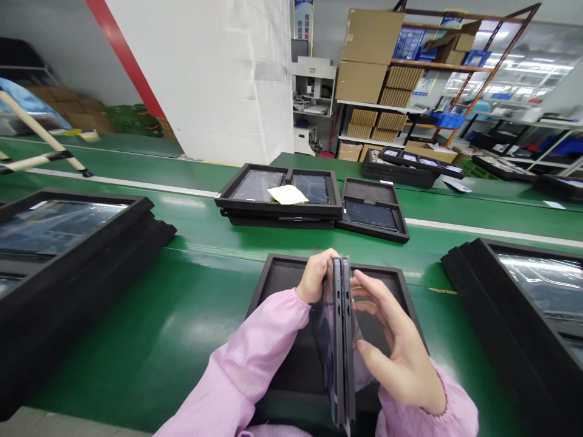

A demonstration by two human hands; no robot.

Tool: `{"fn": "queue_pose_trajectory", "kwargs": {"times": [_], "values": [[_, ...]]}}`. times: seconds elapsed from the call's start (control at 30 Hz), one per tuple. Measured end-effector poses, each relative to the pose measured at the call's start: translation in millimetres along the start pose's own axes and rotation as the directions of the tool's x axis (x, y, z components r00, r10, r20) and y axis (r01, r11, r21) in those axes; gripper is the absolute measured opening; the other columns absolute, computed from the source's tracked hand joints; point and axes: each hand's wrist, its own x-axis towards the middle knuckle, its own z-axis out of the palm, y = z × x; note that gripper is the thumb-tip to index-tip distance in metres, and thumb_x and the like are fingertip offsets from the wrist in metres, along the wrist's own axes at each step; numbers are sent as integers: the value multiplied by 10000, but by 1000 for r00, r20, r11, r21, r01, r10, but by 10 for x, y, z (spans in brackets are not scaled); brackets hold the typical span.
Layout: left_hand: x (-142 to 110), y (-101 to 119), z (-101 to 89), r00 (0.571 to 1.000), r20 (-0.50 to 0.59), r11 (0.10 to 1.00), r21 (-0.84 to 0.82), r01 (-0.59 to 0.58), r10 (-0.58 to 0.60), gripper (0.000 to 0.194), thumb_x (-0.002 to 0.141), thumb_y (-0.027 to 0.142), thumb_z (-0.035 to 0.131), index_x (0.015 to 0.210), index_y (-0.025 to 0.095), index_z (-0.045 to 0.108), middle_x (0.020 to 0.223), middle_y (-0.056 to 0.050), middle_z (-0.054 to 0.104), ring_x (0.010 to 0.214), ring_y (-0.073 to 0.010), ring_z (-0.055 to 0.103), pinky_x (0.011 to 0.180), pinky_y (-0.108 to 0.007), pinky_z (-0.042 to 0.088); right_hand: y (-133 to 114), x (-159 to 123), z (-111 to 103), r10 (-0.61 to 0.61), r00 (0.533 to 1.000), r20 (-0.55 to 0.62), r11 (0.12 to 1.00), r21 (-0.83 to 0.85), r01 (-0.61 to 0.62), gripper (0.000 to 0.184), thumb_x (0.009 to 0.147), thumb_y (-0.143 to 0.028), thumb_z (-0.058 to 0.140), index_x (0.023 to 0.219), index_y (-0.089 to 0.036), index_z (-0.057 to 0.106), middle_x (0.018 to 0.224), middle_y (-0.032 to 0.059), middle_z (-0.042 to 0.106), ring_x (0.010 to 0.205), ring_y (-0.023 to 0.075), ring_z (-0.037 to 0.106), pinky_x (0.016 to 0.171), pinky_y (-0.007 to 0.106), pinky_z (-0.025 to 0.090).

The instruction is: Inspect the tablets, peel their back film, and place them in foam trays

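Two dark tablets [342, 340] stand on edge, face to face, with their port edges turned up towards me. My left hand [316, 276] is closed around their far end from the left side. On the right, my right hand [394, 340] has its fingers and thumb spread, the tips at the outer face of the right tablet. Clear film [363, 364] hangs loosely along that face. Beneath the tablets lies a black foam tray [291, 358] on the green worktop. Part of the tray is hidden by my hands and sleeves.
Stacked black trays with tablets [282, 209] sit ahead, with a yellowish paper [288, 194] on top. Beside them is a tray holding one tablet [371, 215]. More tray stacks flank me at the left [91, 243] and right [514, 303]. Cardboard boxes [368, 54] fill shelving behind.
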Motion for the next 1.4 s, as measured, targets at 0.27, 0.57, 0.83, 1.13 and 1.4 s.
{"fn": "queue_pose_trajectory", "kwargs": {"times": [0.27,0.57,0.83,1.13,1.4], "values": [[-12,54,7,1000,16,999,37,4,-4,673,770,854,318,595,217,443,537,7,488,512,-143,411,570,-320,370,-48,-45,88,-12,998,-56,999,-39,10,707,832,-127,568,1476,-342,369,1377,65,509,1196,263,559,944,395,552],[-66,75,40,997,69,996,81,-43,37,693,781,854,285,599,209,460,563,-4,485,553,-159,441,610,-331,364,-113,-46,122,-6,994,-107,997,-73,-2,723,829,-129,578,1467,-398,367,1358,14,511,1184,229,549,961,341,530],[-81,59,50,995,85,992,106,-66,57,681,800,835,269,627,209,472,585,-12,500,581,-176,470,629,-337,377,-92,-52,72,-16,996,-91,997,-80,9,642,864,-180,568,1468,-311,391,1375,81,500,1175,276,557,936,395,541],[-22,70,52,997,65,998,62,-31,27,666,796,834,306,634,210,469,563,5,479,558,-165,447,613,-324,375,-5,-3,49,39,994,-107,999,23,-37,554,885,-227,596,1421,-306,479,1325,88,516,1125,261,582,916,382,556],[4,54,48,1000,28,999,43,-13,12,671,780,850,321,639,208,454,583,9,472,544,-147,404,594,-316,360,10,40,63,85,988,-129,991,109,-71,491,893,-219,572,1370,-329,535,1263,59,555,1079,223,594,908,346,555]]}}
